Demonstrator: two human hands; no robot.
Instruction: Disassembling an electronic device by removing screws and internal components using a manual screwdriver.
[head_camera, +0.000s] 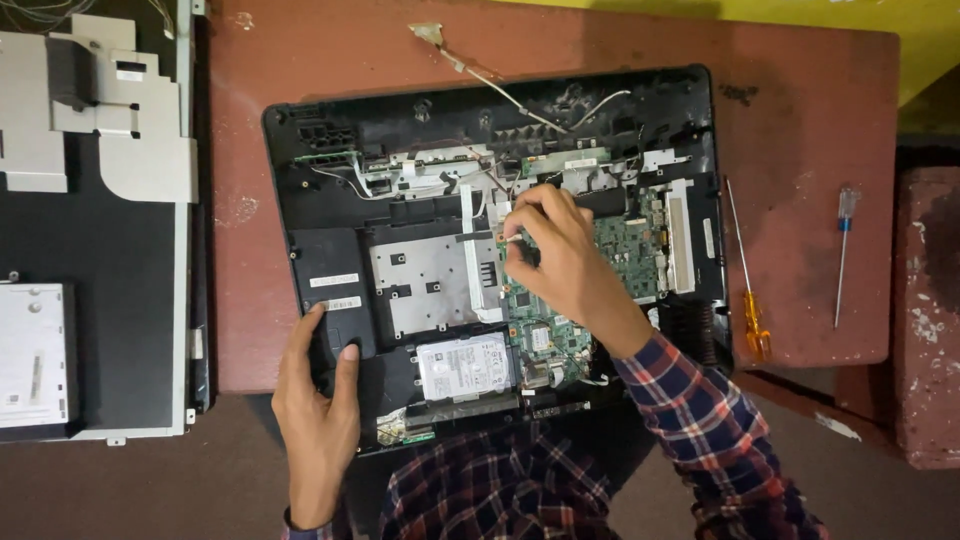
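- An opened laptop base (330, 200) lies on a reddish tabletop (800, 120), its black shell facing up with the inner parts shown
- On the black cover at the left part of the laptop base sit two small white rectangular labels (334, 280), one above the other; their print is too small to tell
- A silver hard drive (466, 365) with a white label on top sits at the near edge of the laptop base, just right of the left hand
- The green circuit board (630, 255) fills the right half of the laptop base, beside a grey metal plate (430, 280) in the middle
- The right hand (565, 260) hovers over the circuit board; its fingers (520, 215) are pinched closed on a small pale part (512, 238), which I cannot tell more exactly
- This small part is between thumb and forefinger, just above the left edge of the circuit board
- The left hand (318, 400) rests at the near left corner of the laptop base, fingers spread open and flat on the black cover, holding nothing
- Right of the laptop base lie an orange-handled screwdriver (752, 310), just beside it, and a blue-handled screwdriver (843, 250), further away
- Left of the laptop base lies a dark panel (120, 300) with grey metal sheets and one white label
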